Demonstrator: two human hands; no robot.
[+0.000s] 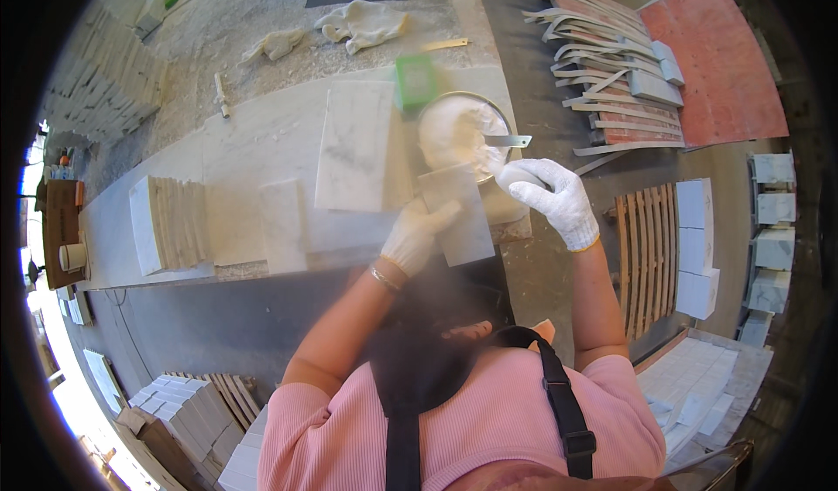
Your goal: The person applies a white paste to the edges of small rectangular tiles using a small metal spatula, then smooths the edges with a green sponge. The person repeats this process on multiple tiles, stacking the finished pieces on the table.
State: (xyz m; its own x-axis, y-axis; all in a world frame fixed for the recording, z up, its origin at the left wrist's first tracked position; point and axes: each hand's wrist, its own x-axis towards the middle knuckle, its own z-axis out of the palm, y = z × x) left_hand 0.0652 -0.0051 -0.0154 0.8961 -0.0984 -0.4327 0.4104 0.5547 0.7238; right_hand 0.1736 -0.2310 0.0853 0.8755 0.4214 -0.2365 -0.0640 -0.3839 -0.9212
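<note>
My left hand, in a white knit glove, grips a thin white marble tile tilted at the table's near edge. My right hand, gloved too, is closed just right of the tile. A small whitish thing seems to sit in its fingers; its kind is unclear. Beyond both hands stands a round bowl of white powder or paste. A flat metal scraper lies in it, its end over the rim. Touching the bowl's far left is a green block.
Larger marble tiles lie left of the bowl. A row of upright tiles stands further left. Spare gloves lie at the back. To the right are a strap-covered red board, a wooden pallet and white boxes.
</note>
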